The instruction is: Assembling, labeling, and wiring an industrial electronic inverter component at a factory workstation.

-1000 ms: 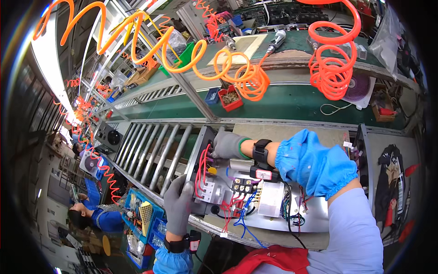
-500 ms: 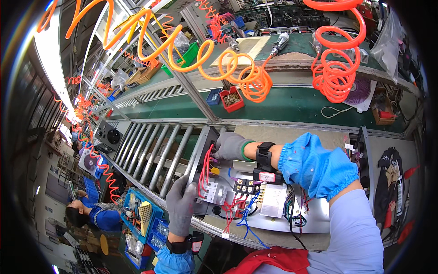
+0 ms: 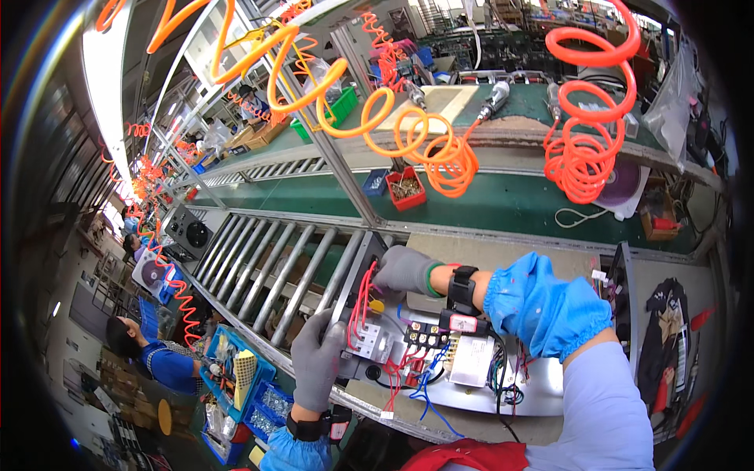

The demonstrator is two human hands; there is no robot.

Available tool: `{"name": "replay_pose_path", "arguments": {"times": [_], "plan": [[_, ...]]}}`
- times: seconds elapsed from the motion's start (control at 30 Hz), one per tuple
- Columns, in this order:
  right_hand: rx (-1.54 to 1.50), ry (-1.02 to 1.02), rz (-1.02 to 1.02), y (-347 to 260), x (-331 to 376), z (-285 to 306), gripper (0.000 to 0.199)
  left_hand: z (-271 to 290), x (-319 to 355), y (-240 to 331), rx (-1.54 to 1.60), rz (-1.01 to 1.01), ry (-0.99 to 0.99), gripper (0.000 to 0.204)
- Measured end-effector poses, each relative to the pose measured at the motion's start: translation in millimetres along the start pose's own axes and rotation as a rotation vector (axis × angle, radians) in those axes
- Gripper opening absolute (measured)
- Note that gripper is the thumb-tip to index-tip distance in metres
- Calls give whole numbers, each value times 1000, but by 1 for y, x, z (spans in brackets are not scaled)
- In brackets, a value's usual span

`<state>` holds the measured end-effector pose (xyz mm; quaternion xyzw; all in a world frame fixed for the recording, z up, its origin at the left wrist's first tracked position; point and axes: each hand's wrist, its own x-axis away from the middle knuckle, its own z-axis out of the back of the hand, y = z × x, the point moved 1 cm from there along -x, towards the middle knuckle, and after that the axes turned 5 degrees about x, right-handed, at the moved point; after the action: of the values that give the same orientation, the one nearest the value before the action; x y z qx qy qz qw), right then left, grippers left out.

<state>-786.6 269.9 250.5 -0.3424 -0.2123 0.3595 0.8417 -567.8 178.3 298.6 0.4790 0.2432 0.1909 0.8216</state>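
Observation:
My left hand (image 3: 316,365), in a grey glove, clasps the near end of an upright dark side panel (image 3: 355,282), with the thumb on its inner side. My right hand (image 3: 407,272), also gloved, presses curled fingers against the panel's inner face near the far end. Whatever those fingertips hold is hidden. Red wires (image 3: 364,297) run from beside them down to a white circuit breaker (image 3: 369,342). On the metal base plate (image 3: 534,385) sit a black terminal block (image 3: 425,336), a pale rectangular box-shaped module (image 3: 471,361) and loose blue wires (image 3: 424,390).
A roller conveyor (image 3: 275,267) lies left of the panel. Orange coiled air hoses (image 3: 452,161) hang ahead, near a red bin of screws (image 3: 405,188). Blue trays (image 3: 243,369) with tools and small parts stand at lower left, where a person in blue (image 3: 169,365) works.
The whole view has shifted slightly, with the scene sitting a little lower. Both hands keep nearly the same places on the panel; the right hand's fingers have moved slightly.

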Motion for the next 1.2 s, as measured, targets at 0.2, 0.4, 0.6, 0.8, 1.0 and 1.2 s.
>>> {"name": "replay_pose_path", "arguments": {"times": [0.2, 0.4, 0.6, 0.8, 1.0, 1.2], "plan": [[122, -1, 24, 3, 1, -2, 40, 3, 2, 0, 5, -9, 4, 39], [175, 37, -49, -12, 18, -3, 37, 4, 5, -1, 2, -30, -3, 37], [183, 34, -30, -10, 21, -1, 36, 2, 4, -6, 62, -42, -10, 35], [209, -37, 7, -14, 21, 5, 38, 4, 1, -11, 25, -75, -7, 35], [217, 31, -13, -6, 18, 0, 45, 6, 6, -18, 35, -94, -26, 42], [178, -32, 26, -6, 19, -4, 41, 6, 17, -44, 213, -102, 8, 42]]}}
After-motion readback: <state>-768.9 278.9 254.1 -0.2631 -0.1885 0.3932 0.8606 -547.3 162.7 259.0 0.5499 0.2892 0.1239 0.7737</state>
